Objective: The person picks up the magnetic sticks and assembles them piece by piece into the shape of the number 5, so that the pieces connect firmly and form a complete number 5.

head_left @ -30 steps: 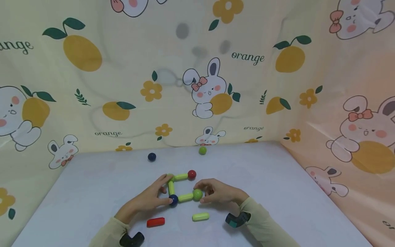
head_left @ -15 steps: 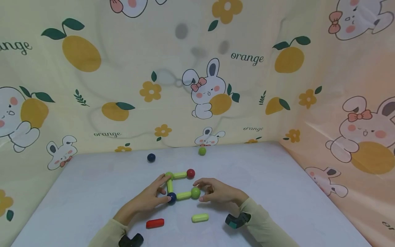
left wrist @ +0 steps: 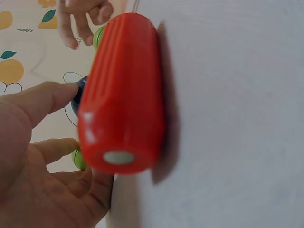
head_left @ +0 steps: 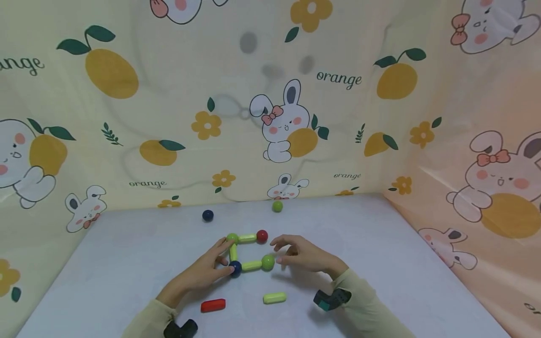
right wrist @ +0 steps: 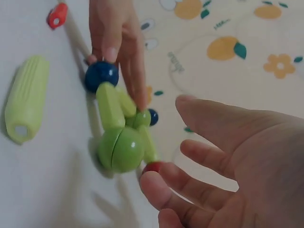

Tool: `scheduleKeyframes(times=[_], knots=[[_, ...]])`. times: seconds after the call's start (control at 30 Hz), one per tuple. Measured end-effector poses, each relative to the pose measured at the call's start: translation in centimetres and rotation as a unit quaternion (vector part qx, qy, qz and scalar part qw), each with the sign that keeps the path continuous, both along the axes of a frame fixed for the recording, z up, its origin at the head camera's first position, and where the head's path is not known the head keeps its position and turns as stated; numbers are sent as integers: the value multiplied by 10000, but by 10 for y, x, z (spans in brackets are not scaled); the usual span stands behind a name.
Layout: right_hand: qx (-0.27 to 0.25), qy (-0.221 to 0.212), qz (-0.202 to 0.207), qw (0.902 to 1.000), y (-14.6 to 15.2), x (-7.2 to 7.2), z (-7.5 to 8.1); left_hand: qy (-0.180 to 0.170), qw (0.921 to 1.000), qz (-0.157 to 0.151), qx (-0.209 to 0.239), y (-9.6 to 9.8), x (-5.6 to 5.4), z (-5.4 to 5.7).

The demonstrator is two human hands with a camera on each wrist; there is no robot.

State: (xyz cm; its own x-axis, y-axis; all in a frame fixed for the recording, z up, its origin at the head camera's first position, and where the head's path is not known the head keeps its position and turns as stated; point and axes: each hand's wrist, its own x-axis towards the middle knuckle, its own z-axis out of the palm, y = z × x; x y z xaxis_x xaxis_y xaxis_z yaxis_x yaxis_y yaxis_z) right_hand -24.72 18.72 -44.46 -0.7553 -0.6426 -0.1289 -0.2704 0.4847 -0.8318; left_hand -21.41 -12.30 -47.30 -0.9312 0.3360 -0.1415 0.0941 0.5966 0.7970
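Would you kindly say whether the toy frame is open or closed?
Open: no stick joins its red ball to its nearer green ball.

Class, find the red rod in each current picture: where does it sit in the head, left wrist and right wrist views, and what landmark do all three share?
Head: red rod, low, left of centre.
Left wrist: red rod, large, just left of centre.
Right wrist: red rod, small, near the top left corner.
Shared landmark: the dark blue ball at the thumb of the left hand.
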Motion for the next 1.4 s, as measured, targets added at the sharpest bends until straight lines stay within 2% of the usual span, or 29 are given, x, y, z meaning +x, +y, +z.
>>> scheduleKeyframes(times=[0.2,0.43,0.53,0.7,0.87,1.13,1.4], knots=[[-106,-43,247,9996,-1,16,6,17,10000,33,47,2,0,0],[-70,-446,665,9968,-2,32,6,-85,9999,105,-63,2,3,1],[-34,-471,833,9954,-3,34,0,-115,9999,88,-94,0,2,1],[22,-435,885,9951,-7,36,-10,-145,9998,-14,-165,-1,-1,0],[77,-197,975,9950,-9,39,-17,-58,9997,-89,-204,0,-2,1],[104,-254,887,9957,-12,43,-15,4,9998,-100,-189,0,-1,3],[174,-234,991,9947,-14,47,-12,18,9998,-108,-186,0,-2,2]])
